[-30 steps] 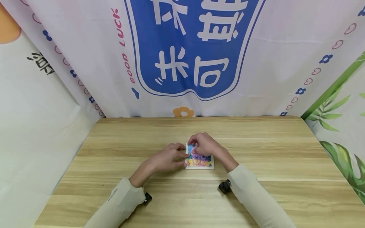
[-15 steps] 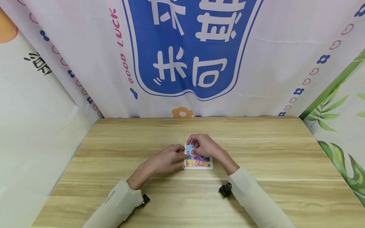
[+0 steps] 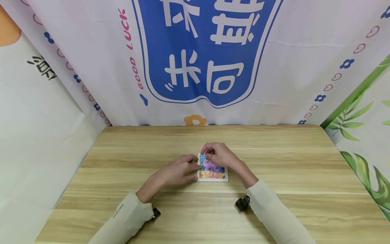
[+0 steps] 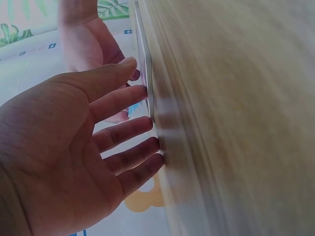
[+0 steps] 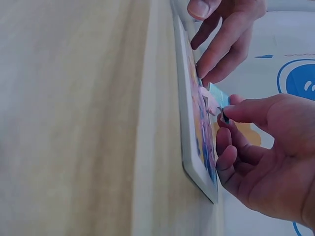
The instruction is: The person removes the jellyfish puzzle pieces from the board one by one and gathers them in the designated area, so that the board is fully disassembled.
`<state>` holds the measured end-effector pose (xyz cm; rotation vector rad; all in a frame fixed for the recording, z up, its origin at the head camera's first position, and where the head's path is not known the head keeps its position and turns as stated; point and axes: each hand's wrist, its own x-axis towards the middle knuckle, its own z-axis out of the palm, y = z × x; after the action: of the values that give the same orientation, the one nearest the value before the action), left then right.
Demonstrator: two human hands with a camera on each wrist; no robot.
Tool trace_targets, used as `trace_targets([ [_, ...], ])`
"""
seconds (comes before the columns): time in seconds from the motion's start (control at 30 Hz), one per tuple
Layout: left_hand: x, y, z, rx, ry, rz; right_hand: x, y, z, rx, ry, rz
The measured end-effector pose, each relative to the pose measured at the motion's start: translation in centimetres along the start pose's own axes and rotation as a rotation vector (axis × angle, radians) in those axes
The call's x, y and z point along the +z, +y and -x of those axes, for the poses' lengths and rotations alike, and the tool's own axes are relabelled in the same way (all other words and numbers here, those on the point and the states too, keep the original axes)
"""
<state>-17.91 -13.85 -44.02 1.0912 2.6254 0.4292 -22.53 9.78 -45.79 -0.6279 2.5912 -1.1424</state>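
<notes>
A small square picture puzzle [image 3: 212,174] in a white frame lies flat on the wooden table, showing a pink figure above yellow and pink shapes. My left hand [image 3: 179,171] rests at its left edge with the fingers fairly straight; in the left wrist view those fingertips [image 4: 150,123] touch the frame's side. Over the puzzle's upper part is my right hand [image 3: 221,156]. Its thumb and index finger pinch a puzzle piece [image 5: 222,96], light blue and pink, which stands tilted up from the picture in the right wrist view. The fingers partly cover the spot beneath it.
The wooden table [image 3: 146,142] stretches out around the puzzle. A printed cloth [image 3: 292,74] hangs along its far edge, with patterned white cloths at both sides. Black wrist cameras [image 3: 242,203] sit under both sleeves.
My right thumb has shifted slightly up and away, so more of the pink figure shows. The left hand stays at the puzzle's left edge.
</notes>
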Motion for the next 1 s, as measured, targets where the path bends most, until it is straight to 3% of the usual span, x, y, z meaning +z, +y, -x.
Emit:
trace_targets([
  [0.13,0.0,0.1,0.1,-0.002,0.001,0.003,-0.2,0.2,0.0,0.002,-0.001,-0.064],
  [0.43,0.0,0.1,0.2,0.0,0.004,-0.003,-1.1,1.1,0.5,0.098,-0.007,-0.168],
  [1.0,0.2,0.2,0.1,-0.05,0.003,0.014,-3.3,3.4,2.6,0.123,0.036,-0.167],
])
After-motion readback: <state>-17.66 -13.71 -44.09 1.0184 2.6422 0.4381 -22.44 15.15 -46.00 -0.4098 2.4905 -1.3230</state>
